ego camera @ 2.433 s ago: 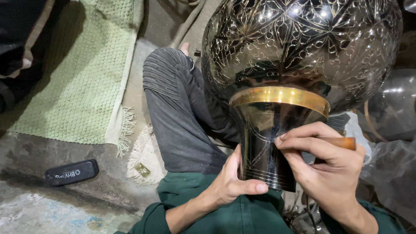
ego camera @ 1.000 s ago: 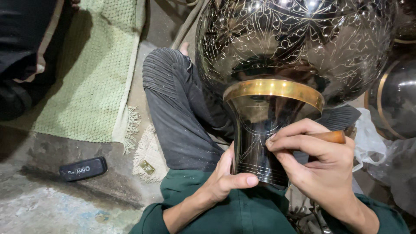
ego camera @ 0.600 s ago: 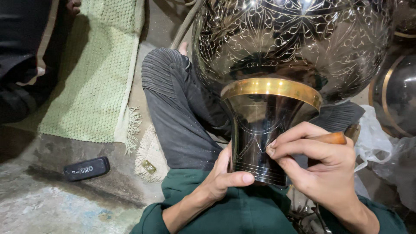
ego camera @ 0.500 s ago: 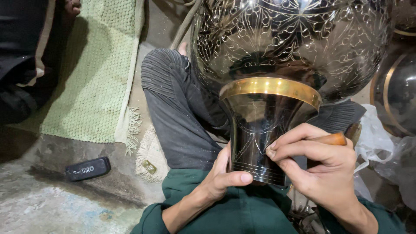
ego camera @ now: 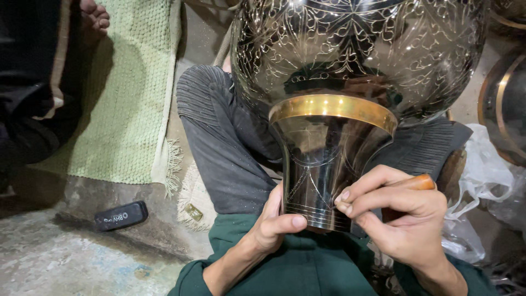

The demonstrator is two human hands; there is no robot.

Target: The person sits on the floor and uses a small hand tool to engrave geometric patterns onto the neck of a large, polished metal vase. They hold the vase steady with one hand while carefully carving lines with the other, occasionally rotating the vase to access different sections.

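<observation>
Hands work at the lower centre of the frame. Left hand (ego camera: 274, 225) is curled around the narrow dark neck of a large engraved metal vase (ego camera: 350, 82), thumb pressed on its lower rim. Right hand (ego camera: 400, 219) is closed tightly on a tool with a wooden handle (ego camera: 419, 182); its fingertips touch the neck, and the tool's tip is hidden. The vase fills the upper centre, lying across the person's dark trousers (ego camera: 219, 148), with a gold band (ego camera: 331, 107) below the round body. A green mat (ego camera: 126, 98) lies at upper left, a small black case (ego camera: 120, 215) at lower left.
</observation>
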